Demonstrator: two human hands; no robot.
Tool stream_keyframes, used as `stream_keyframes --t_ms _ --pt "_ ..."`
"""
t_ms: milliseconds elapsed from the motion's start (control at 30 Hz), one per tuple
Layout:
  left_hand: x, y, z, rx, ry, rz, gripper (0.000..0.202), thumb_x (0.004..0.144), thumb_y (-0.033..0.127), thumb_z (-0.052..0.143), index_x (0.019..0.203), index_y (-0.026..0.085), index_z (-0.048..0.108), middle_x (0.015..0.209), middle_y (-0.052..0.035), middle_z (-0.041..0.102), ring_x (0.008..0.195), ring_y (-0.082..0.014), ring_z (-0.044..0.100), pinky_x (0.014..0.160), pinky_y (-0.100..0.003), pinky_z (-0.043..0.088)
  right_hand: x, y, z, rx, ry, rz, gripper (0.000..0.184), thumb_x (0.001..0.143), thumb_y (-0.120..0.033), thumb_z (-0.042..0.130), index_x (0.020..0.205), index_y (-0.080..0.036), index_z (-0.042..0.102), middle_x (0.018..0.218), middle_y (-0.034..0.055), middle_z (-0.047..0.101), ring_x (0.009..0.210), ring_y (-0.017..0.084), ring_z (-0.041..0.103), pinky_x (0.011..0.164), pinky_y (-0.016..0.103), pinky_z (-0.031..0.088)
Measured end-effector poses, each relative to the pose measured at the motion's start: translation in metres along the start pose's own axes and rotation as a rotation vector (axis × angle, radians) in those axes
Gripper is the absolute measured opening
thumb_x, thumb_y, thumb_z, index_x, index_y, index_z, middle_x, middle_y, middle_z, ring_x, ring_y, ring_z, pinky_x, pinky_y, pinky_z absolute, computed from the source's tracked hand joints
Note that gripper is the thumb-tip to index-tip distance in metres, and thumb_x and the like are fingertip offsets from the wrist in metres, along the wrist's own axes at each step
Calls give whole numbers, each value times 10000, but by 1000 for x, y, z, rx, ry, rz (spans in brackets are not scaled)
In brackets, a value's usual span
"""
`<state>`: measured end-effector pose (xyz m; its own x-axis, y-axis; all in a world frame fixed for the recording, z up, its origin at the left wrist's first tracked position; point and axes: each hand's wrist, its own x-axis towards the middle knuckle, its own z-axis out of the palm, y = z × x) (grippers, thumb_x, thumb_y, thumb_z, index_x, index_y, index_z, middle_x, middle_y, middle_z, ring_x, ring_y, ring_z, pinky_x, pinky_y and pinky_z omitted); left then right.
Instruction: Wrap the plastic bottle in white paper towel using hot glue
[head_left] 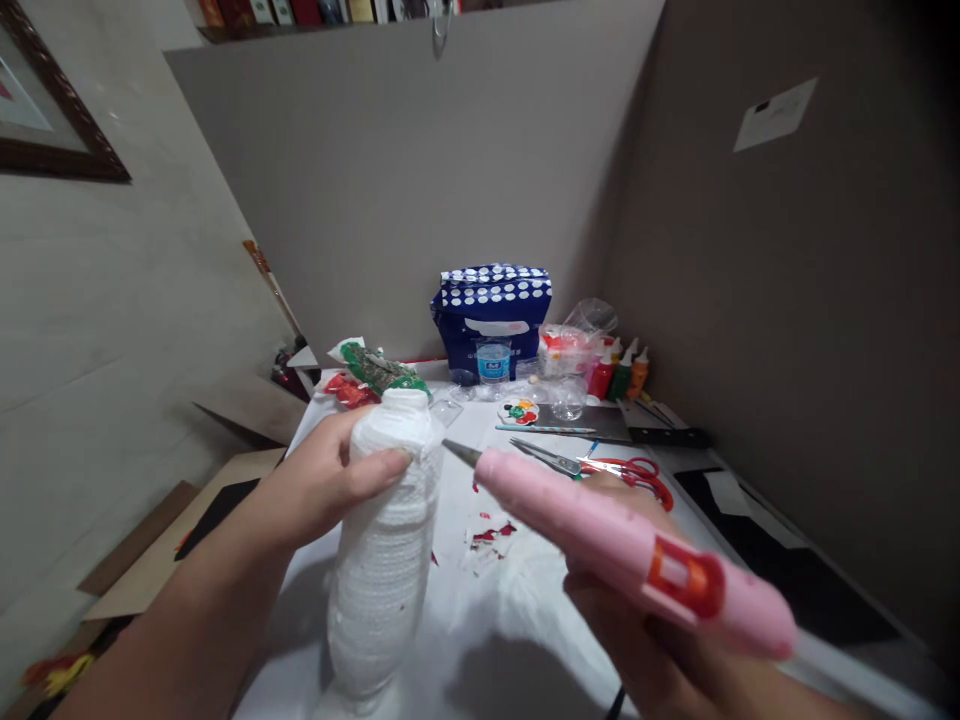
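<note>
Seeming light and crushable, the wrapped bottle is gripped high by the left hand (glue gun clasped in right hand)

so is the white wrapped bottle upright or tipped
Upright: the bottle stands base-down on the table, neck up, left hand gripping its upper part.

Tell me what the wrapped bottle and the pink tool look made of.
The wrapped bottle is covered in matte white cord or yarn, going by its horizontal ridges; the body underneath is hidden. The pink tool looks like smooth, faintly shiny plastic; its tip looks like grey metal.
</note>
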<state>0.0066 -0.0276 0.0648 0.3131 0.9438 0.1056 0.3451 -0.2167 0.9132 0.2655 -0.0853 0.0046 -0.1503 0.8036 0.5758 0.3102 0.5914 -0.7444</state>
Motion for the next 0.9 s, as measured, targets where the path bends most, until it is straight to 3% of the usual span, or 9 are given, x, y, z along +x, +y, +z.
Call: stream_keyframes --t_ms 100,200,300,433,533,600,667,733,900 --pt "-1 0 -2 17 28 2 383 698 490 692 872 153 640 762 -27 650 662 -171 568 570 -230 455 2 16 -7 137 -57 347 403 897 -570 480 699 -233 575 578 16 556 534 179 528 474 276 430" --pt "-2 4 0 28 33 -10 365 674 475 698 833 154 630 731 -22 622 648 -165 542 566 -233 446 4 39 -11 282 -210 686 518 909 -643 399 744 -194 599 565 4 564 506 152 515 491 257 411" --pt "-5 10 4 23 82 -33 353 650 458 693 817 155 626 728 -21 608 657 -165 527 578 -236 435 4 62 -14 273 -410 812 573 915 -649 370 736 -174 637 645 33 643 535 150 548 543 262 425" --pt "-10 16 6 43 64 -15 306 643 415 700 795 162 624 730 -6 593 668 -155 519 586 -222 432 8 73 -19 -190 -502 623 485 867 -568 533 575 -190 619 601 46 633 536 174 533 528 279 401" --pt "-12 18 5 66 51 23 289 651 399 700 800 162 627 741 -7 600 683 -163 533 593 -222 443 17 53 -18 -421 -544 504 444 856 -391 597 455 -209 547 424 32 527 444 167 488 474 279 345" --pt "-11 17 5 81 37 34 293 663 401 699 819 162 633 762 -14 616 702 -173 548 607 -227 458 23 27 -13 -274 -526 381 299 883 -323 578 604 -228 630 425 6 542 502 178 558 507 264 393" --pt "-11 16 5 85 13 45 313 675 413 697 856 165 639 789 -21 638 720 -183 564 616 -232 469 29 -1 -3 -56 -384 130 128 871 -287 605 764 -237 651 608 2 632 599 166 597 536 250 431" --pt "-13 17 6 95 7 57 309 684 409 691 874 171 638 812 -19 653 734 -186 573 625 -230 471 34 -25 9 122 -266 0 52 850 -221 635 798 -227 631 737 -8 657 637 128 598 558 224 452" --pt "-26 29 13 136 74 58 326 661 373 660 914 168 644 798 -7 661 714 -179 564 618 -227 454 43 -48 37 383 -120 -26 85 775 -163 693 782 -185 612 757 -13 614 625 100 563 579 222 482"
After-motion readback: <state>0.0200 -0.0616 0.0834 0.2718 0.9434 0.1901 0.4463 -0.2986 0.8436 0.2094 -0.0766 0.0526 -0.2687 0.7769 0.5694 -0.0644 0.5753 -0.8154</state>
